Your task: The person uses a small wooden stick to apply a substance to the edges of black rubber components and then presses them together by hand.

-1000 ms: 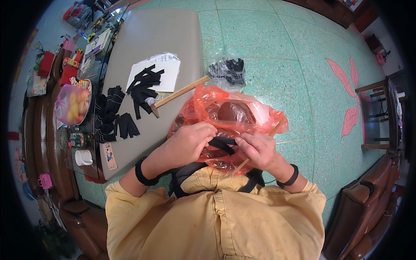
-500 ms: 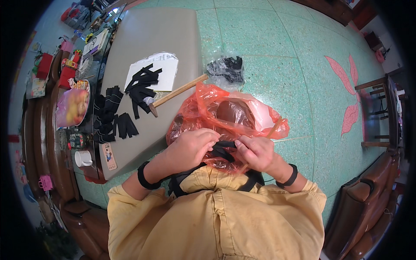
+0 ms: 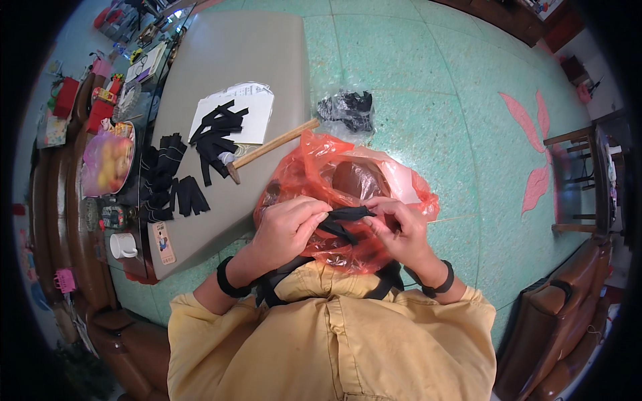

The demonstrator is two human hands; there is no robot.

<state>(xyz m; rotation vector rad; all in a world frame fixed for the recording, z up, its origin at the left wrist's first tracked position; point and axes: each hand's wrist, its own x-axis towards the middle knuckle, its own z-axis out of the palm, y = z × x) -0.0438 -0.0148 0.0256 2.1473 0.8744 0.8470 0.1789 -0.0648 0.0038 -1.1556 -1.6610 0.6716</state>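
Note:
A short black fabric strip (image 3: 349, 213) stretches between my two hands, above an open red plastic bag (image 3: 314, 157). My left hand (image 3: 289, 226) pinches its left end, and my right hand (image 3: 399, 230) holds the other end between thumb and fingers. More black fabric hangs just under the strip, over the bag. Left of the bag, on a grey bench top (image 3: 234, 50), lie a wooden-handled hammer (image 3: 277, 144), a pile of black strips (image 3: 217, 137) on a white sheet (image 3: 257, 120), and further bundled black strips (image 3: 164, 170).
A clear plastic bag of black pieces (image 3: 348, 110) lies on the green floor beyond the red bag. At the left, a glass-topped table bears a white mug (image 3: 123, 246) and a bowl of fruit in a pink bag (image 3: 110, 164). A brown leather seat (image 3: 555, 314) stands at right.
My right hand has opened its grip slightly and its fingers have lifted. The black strip now shows more fully between my hands. My left hand has shifted slightly left.

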